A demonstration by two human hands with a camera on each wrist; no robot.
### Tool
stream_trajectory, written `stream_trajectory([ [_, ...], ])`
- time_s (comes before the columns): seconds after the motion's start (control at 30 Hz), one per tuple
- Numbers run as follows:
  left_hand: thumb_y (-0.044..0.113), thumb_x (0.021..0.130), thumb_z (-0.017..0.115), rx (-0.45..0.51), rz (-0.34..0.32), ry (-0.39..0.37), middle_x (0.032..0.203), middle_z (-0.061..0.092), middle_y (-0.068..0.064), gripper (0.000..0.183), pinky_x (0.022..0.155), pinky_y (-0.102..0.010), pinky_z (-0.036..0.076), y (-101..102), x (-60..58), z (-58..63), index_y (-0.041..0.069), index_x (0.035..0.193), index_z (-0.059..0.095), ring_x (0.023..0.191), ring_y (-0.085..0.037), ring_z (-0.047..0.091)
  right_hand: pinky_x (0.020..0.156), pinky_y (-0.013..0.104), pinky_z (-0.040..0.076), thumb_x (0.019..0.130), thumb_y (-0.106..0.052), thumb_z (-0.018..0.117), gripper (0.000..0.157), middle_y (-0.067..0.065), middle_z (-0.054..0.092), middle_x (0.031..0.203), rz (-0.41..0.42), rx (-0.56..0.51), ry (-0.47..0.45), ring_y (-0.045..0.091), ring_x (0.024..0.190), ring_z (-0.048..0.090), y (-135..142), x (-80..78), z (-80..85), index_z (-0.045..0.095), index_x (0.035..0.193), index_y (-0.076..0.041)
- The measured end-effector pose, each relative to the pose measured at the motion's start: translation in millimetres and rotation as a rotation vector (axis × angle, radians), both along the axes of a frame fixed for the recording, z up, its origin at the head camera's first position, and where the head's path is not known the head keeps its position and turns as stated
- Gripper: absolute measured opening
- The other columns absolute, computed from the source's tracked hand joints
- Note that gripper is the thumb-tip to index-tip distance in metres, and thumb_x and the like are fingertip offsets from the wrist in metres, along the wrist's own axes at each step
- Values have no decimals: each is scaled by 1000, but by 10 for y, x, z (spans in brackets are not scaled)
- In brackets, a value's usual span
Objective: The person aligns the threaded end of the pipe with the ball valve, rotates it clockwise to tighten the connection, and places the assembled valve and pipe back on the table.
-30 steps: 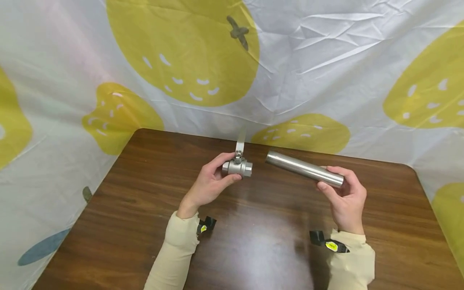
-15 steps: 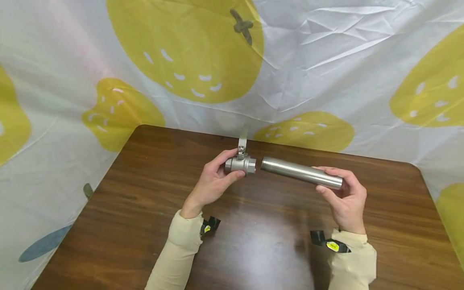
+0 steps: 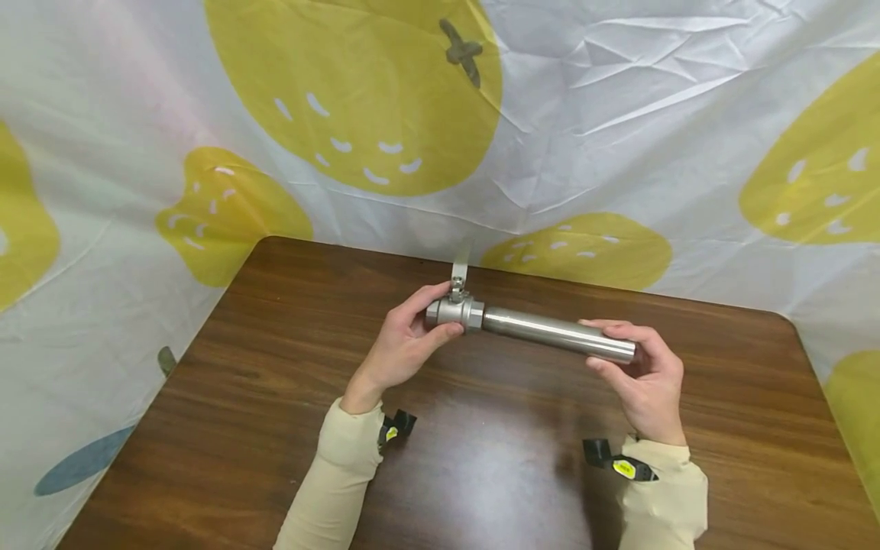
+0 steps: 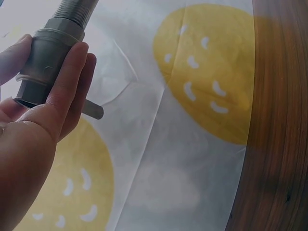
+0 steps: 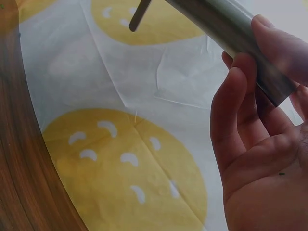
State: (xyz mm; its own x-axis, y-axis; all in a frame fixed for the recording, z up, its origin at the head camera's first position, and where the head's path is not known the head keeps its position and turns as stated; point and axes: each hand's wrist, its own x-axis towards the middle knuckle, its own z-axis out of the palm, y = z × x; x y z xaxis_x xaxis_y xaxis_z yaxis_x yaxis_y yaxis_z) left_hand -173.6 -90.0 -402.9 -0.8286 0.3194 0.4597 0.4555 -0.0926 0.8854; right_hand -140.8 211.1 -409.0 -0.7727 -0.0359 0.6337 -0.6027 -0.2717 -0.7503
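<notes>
Above the table, my left hand (image 3: 402, 344) grips a silver ball valve (image 3: 452, 312) between thumb and fingers. Its flat lever handle (image 3: 461, 263) points up and away. A steel pipe (image 3: 557, 334) meets the valve's right-hand end, sloping slightly down to the right. My right hand (image 3: 649, 378) holds that pipe near its far end, thumb below and fingers over the top. In the left wrist view, the threaded end (image 4: 74, 10) of the pipe lines up with the valve's hex collar, some thread showing. The right wrist view shows fingertips (image 5: 244, 65) against the pipe's smooth wall.
A dark wood-grain table (image 3: 275, 428) lies below both hands. White fabric (image 3: 619, 137) with yellow fruit prints hangs behind and beside it, close to the table's back edge. Each sleeve carries a small black wrist device (image 3: 622, 464).
The pipe has moved left with my right hand, closing the gap until its end meets the valve. My left hand has shifted slightly right and up with the valve.
</notes>
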Motion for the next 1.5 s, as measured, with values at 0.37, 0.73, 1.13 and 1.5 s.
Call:
stream_trajectory([
  [0.37,-4,86,67,-7,-3,-12,122,54,-26,52,83,-18,53,-21,-1,-4,-8,134,48,100,-12,55,76,23,58,69,30,65,39,21,69,112,0,23,11,25,102,68,-25,-12,-9,54,104,18],
  [0.73,2,86,69,-10,-20,-19,119,54,-26,54,81,-18,54,-60,-1,-2,-8,134,47,97,-12,55,77,23,57,69,30,66,38,21,69,113,2,33,30,26,104,68,-47,-15,-16,55,102,16],
  [1.13,-5,83,70,-6,-18,-22,120,54,-26,55,81,-19,53,-91,10,8,-8,134,48,98,-14,55,78,24,58,69,31,65,38,22,68,113,15,22,23,27,105,68,-74,-12,-22,55,103,17],
  [1.5,-10,80,71,-10,-20,-64,121,53,-25,55,80,-21,55,-94,12,39,-8,131,50,96,-16,56,77,24,58,69,30,65,40,20,70,111,-6,33,-19,24,101,69,-82,-4,-21,54,106,19],
])
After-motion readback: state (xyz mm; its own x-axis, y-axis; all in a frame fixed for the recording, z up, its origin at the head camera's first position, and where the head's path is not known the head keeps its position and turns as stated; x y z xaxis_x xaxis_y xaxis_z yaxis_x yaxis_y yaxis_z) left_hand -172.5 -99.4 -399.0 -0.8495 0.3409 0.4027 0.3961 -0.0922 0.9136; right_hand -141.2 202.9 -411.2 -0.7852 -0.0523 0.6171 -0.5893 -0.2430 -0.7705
